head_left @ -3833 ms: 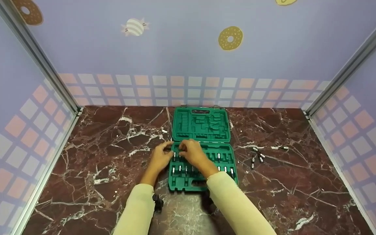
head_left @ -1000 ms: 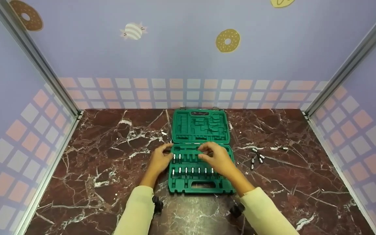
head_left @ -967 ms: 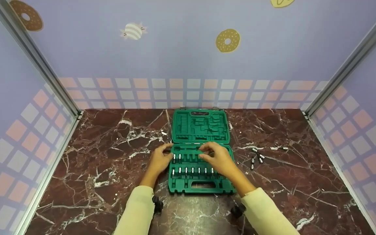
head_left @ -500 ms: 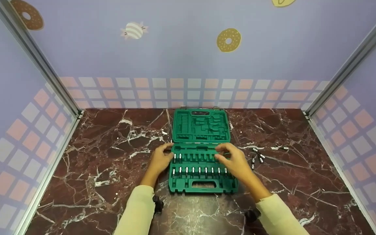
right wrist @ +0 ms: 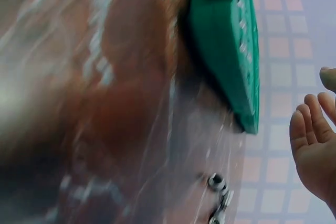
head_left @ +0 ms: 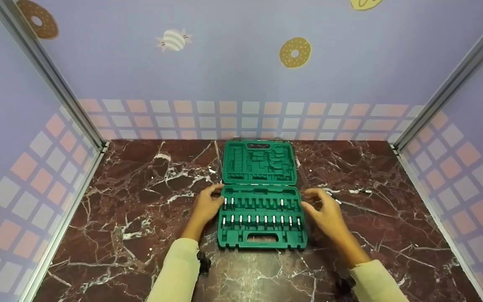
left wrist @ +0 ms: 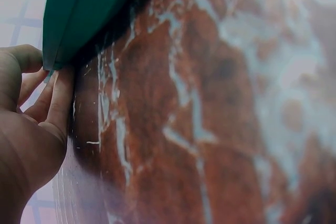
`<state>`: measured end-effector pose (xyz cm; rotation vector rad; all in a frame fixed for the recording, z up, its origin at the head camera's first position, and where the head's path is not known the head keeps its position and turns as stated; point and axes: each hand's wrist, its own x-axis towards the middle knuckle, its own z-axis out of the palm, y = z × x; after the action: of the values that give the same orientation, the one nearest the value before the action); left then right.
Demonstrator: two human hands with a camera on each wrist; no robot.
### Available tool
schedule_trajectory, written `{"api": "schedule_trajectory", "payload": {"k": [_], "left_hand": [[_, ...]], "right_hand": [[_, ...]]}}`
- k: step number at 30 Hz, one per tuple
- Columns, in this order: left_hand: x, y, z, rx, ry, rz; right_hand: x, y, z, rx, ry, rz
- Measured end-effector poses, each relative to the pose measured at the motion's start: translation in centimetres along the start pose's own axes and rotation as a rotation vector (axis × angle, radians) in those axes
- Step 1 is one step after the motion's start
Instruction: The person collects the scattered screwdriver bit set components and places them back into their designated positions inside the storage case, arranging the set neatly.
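The green socket case (head_left: 262, 211) lies unfolded, its lid (head_left: 262, 165) toward the back wall. Metal bit sockets (head_left: 257, 220) fill its front row. In the row behind stand two sockets (head_left: 229, 203) at the left and a single socket (head_left: 282, 204) further right; other slots there are bare. My left hand (head_left: 206, 205) pinches the case's left edge between thumb and fingers, as the left wrist view shows. Just off the right edge, my right hand (head_left: 327, 212) has nothing in its loosely bent fingers. Beyond it lie loose sockets (right wrist: 218, 216), partly hidden in the head view.
Another loose socket (head_left: 363, 191) lies farther right on the dark red marbled table (head_left: 141, 235). Patterned walls with metal rails (head_left: 434, 92) enclose the back and both sides.
My right hand has moved right, from over the case to past its right edge. Two sockets now stand at the back row's left, where one showed earliest. The left hand stays put.
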<state>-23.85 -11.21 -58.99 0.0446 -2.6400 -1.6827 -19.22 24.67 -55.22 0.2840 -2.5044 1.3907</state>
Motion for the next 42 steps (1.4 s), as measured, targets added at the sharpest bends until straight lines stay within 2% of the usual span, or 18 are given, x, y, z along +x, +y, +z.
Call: {"api": "schedule_trajectory", "payload": {"k": [12, 21, 29, 42], "left_hand": [[0.0, -0.1, 0.0, -0.012, -0.017, 0.008], [0.1, 0.0, 0.1, -0.010, -0.002, 0.020], [0.1, -0.1, 0.1, -0.012, 0.003, 0.010], [0.0, -0.4, 0.1, -0.005, 0.005, 0.038]], "right_hand": [[-1.1, 3.4, -2.9, -0.189, 0.042, 0.082], [-1.8, 5.5, -3.3, -0.299, 0.027, 0.180], [-2.1, 5.8, -3.2, -0.343, -0.013, 0.236], [-1.8, 5.5, -2.9, -0.408, -0.029, 0.216]]}}
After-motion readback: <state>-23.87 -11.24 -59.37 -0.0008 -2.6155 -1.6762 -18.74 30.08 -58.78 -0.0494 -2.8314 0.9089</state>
